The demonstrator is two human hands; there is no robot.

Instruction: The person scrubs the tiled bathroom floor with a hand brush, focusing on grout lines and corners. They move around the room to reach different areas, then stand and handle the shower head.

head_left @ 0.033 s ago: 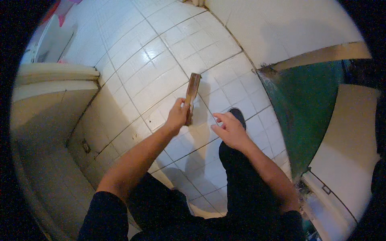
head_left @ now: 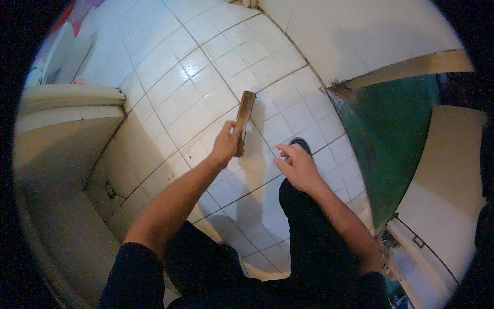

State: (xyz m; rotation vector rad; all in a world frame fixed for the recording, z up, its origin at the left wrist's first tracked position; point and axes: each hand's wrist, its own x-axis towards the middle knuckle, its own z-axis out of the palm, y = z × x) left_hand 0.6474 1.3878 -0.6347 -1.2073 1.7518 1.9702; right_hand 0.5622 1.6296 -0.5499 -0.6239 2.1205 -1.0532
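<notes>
My left hand (head_left: 226, 143) is closed around the lower part of a narrow brown bar (head_left: 246, 109) that looks like wood. It is held above the tiled floor, its far end pointing away from me and slightly right. My palm and fingers hide part of its near end. To the right, my right hand (head_left: 297, 165) hovers over my right leg and foot. Its thumb and fingers are apart and a little curled, with nothing seen between them, and it does not touch the bar.
White floor tiles (head_left: 216, 77) with dark joints spread below me. A pale ledge (head_left: 72, 110) stands along the left. On the right lies a green surface (head_left: 391, 139) beside a pale panel (head_left: 437, 195). My dark shoe (head_left: 301, 143) stands just beyond my right hand.
My left hand and the brown bar sit very slightly higher in the picture, and the floor has shifted a little with the view. Both hands keep the same pose.
</notes>
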